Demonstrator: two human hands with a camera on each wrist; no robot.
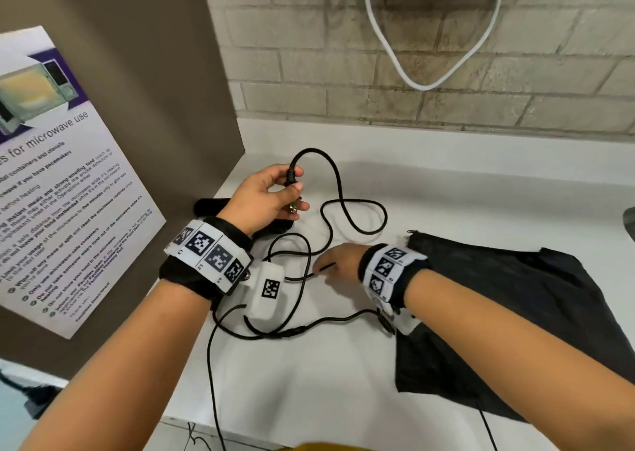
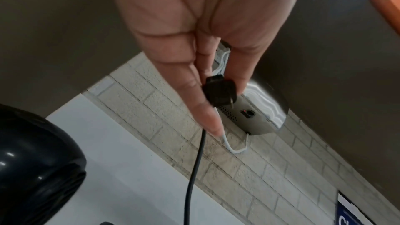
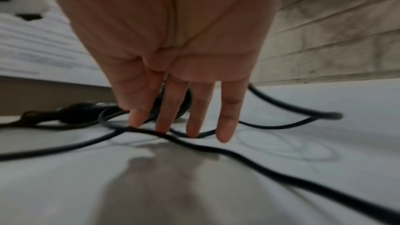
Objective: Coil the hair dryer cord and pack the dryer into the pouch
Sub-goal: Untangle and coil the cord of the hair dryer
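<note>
You are pinching the plug point(image 2: 219, 92) in your left hand point(image 1: 266, 196) as the coil's anchor, while your right hand point(image 1: 338, 261), fingers point(image 3: 195, 126) straight and empty, is reaching to gather the loose cord point(image 1: 357, 210).

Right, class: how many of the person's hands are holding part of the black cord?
1. The left hand pinches the black plug; the right hand reaches straight fingers onto the thin black cord.

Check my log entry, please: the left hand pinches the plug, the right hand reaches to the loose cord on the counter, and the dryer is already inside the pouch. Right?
Not quite. The dryer is not in the pouch; the head view shows the pouch lying flat, and the left wrist view shows the dryer on the counter. The left hand pinches the plug, and the right hand reaches to the cord.
</note>
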